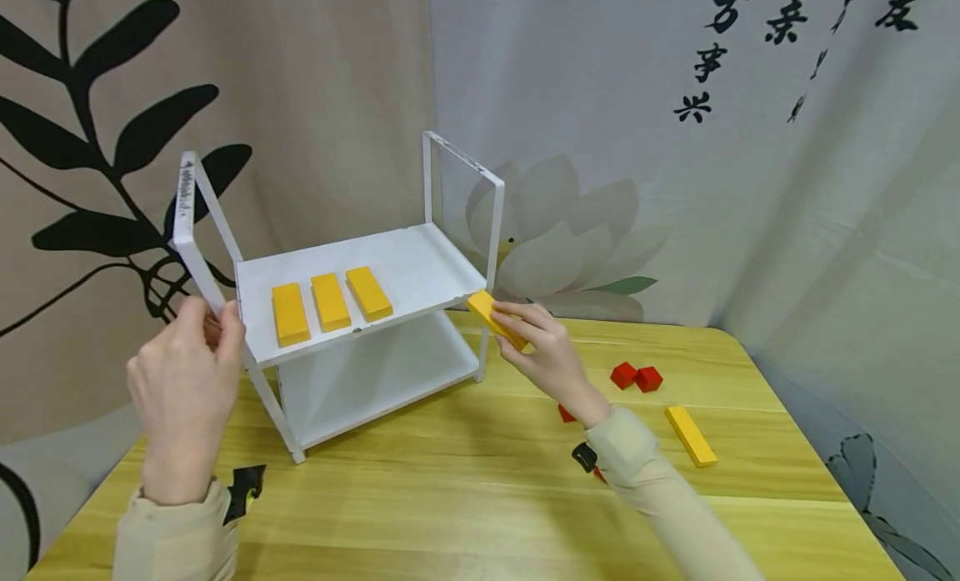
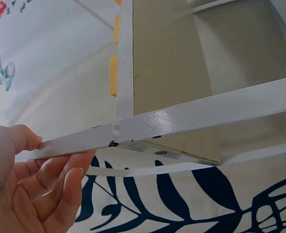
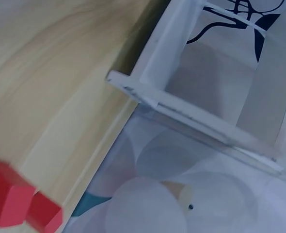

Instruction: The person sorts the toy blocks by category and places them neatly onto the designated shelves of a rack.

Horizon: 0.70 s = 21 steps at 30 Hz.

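A white two-tier shelf (image 1: 431, 252) stands on the wooden table, with raised side frames. My left hand (image 1: 187, 381) grips its near left upright; in the left wrist view the thumb and fingers pinch that white bar (image 2: 182, 114). On the top tier lie three yellow blocks, a left one (image 1: 290, 314), a middle one (image 1: 331, 303) and a right one (image 1: 369, 293), side by side. Beside the shelf's front right corner, my right hand (image 1: 543, 352) pinches another yellow block (image 1: 486, 306), held tilted. Only a sliver of the right hand enters the right wrist view, at its edge.
Two red cubes (image 1: 636, 377) sit together on the table (image 1: 450, 506), right of my right hand. More red pieces (image 1: 566, 413) are partly hidden by the right forearm. A yellow block (image 1: 691, 436) lies further right. Printed curtains (image 1: 337, 106) hang behind the table.
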{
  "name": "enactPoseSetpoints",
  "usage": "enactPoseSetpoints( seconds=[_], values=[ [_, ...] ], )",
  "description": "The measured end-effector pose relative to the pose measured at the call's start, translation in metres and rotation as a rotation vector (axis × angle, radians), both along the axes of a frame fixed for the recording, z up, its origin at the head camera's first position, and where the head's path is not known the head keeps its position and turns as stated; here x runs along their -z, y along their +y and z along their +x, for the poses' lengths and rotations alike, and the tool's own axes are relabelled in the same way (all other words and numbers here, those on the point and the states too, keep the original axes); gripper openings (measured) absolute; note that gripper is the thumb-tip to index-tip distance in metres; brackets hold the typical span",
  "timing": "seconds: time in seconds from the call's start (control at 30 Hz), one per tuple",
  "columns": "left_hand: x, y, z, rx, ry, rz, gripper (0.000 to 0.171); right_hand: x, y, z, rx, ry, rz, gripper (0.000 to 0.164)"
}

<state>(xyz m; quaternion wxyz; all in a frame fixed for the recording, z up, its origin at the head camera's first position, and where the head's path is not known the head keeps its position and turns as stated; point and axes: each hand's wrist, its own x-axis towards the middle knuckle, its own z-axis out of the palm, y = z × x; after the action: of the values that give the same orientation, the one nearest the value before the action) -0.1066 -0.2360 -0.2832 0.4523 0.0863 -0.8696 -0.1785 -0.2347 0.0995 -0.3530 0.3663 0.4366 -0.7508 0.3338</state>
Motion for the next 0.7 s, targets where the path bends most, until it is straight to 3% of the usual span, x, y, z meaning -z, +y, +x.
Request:
enactPoseSetpoints(
  seconds=[0.17,0.7],
  values=[
    [0.0,0.0,0.0,0.004,0.006,-0.003,0.031,-0.005,-0.018,-0.005,0.004,0.024,-0.045,0.031],
    [0.0,0.0,0.001,0.004,0.013,-0.008,0.031,-0.017,-0.067,-0.007,0.049,-0.087,-0.047,0.027]
  ],
)
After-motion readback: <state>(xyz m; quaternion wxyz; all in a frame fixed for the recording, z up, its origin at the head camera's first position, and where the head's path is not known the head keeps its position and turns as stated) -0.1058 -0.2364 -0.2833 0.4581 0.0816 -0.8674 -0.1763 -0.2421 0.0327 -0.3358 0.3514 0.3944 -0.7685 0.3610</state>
